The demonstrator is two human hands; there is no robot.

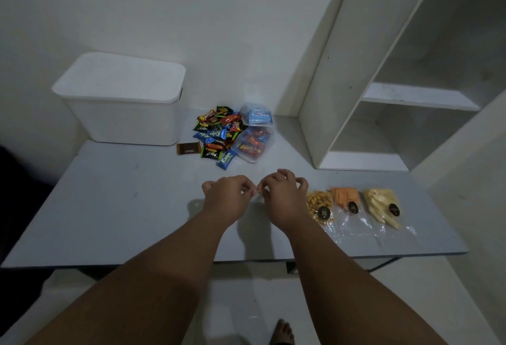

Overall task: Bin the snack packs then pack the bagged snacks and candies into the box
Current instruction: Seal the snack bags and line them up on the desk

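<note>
- The white box [117,98] stands with its lid on at the far left of the table [109,207], against the wall.
- Right of it lies a lone brown pack [187,148], then the heap of snack packs [215,136], with two clear candy bags [253,144] touching the heap's right side.
- My left hand [227,196] and right hand [284,194] meet above mid-table, fingers curled, both pinching one small strip [257,190] too tiny to identify.
- Just beside my right hand, three bagged snacks [346,202] lie in a row.
- A white shelf unit [342,70] stands far right.

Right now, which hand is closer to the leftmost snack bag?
Right. The right hand is just left of the bag; the left hand is farther left. Both pinch a small item.
</note>
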